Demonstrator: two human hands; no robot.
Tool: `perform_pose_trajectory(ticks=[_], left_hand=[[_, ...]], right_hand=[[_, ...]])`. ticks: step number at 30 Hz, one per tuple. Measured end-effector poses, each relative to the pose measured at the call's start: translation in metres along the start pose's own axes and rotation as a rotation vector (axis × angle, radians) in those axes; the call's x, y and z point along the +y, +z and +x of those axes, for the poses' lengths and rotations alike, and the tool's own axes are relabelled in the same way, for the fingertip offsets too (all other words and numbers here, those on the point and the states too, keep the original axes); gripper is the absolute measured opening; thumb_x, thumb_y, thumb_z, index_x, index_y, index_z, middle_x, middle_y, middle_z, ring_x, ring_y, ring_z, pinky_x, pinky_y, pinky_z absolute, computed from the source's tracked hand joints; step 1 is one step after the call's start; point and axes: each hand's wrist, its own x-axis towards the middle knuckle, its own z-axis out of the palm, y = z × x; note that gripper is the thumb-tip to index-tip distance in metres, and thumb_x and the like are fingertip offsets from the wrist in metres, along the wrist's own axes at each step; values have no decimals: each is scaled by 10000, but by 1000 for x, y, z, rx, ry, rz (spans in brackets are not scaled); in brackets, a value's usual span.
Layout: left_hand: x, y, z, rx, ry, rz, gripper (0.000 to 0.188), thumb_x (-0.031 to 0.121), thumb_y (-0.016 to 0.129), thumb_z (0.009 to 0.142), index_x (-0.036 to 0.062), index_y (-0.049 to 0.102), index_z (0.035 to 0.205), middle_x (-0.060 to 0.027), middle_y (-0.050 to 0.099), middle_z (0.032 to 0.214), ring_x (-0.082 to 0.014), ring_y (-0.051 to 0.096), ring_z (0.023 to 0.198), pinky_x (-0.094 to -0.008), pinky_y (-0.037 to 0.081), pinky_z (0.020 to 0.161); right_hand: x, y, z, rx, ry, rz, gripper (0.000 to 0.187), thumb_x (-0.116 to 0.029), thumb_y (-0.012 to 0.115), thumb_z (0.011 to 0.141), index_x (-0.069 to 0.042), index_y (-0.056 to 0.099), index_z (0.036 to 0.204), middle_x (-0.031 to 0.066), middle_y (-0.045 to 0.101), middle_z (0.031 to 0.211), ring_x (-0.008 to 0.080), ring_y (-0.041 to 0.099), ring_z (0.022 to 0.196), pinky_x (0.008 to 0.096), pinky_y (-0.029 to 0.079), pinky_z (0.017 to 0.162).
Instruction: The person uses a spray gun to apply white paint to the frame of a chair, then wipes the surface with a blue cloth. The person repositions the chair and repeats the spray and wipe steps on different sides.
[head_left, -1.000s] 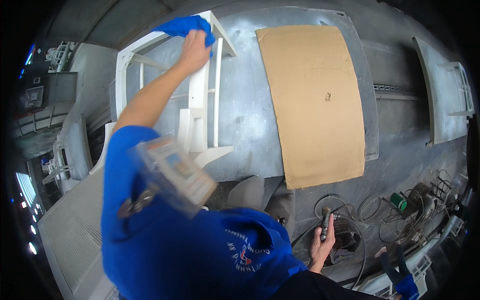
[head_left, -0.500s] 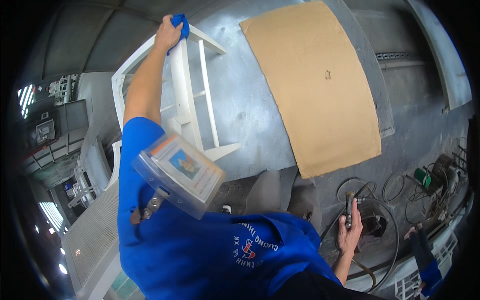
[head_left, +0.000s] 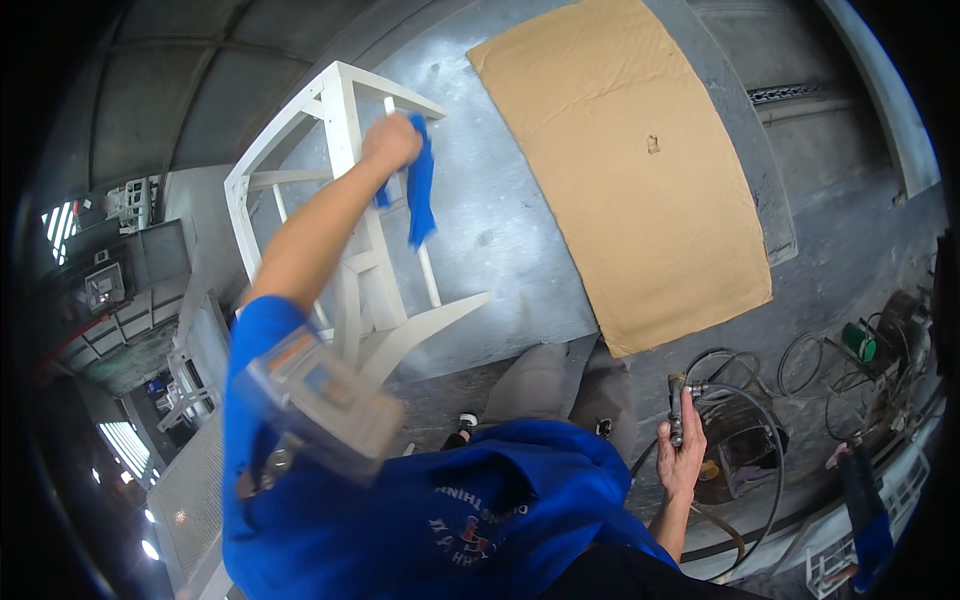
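Note:
My left hand (head_left: pixel 394 142) is closed round a blue cloth (head_left: pixel 421 190), whose loose end hangs beside a slim rung of a white wooden chair frame (head_left: pixel 345 120). The frame lies on its side on a grey worktop (head_left: pixel 490 240), with a curved leg pointing right. At lower right, my right hand (head_left: pixel 682 458) grips a metal air gun (head_left: pixel 677 412) with a brass-coloured end. A black hose (head_left: pixel 765 410) runs from its top. The gun is held away from the chair frame.
A tan cardboard sheet (head_left: pixel 630 170) covers the worktop's right part. Coiled hoses and a green container (head_left: pixel 858 342) lie on the floor at far right. A woven panel (head_left: pixel 188 495) stands at lower left. Another person's blue garment (head_left: pixel 872 545) shows at lower right.
My left hand has brought the cloth from the frame's far corner nearer and to the right, onto the slim rung's side. My right hand, still holding the air gun, has shifted slightly left.

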Motion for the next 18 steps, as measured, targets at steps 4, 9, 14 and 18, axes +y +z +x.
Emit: perform_pose_trajectory(ticks=[4,9,14,18], left_hand=[[25,50,70,766,-619,-1298,298,53,577,938,-29,658,1212,-237,698,1213,-366,688,1128,-466,541,962],[37,27,135,991,-843,-2034,316,34,579,956,-41,588,1263,-213,680,1237,-344,691,1047,-473,560,887],[23,69,126,854,-696,-1707,278,73,577,968,-39,589,1222,-192,685,1187,-335,701,940,-456,591,782],[-23,64,158,868,-726,-2206,358,103,584,977,-28,572,1310,-172,677,1244,-325,704,1029,-447,601,824]], right_hand=[[4,-16,-2,-21,60,-64,695,-501,600,1003,-36,477,1505,269,637,1228,446,640,1074,447,503,923],[16,-34,-12,20,126,-136,736,-559,568,1006,-51,459,1526,260,641,1230,416,626,1078,438,481,938],[23,-40,-13,9,200,-164,767,-595,569,994,-56,458,1529,260,645,1193,394,634,1021,440,484,909],[26,-41,-7,-11,118,-165,757,-584,573,994,-56,462,1526,252,653,1165,410,630,996,454,488,889]])
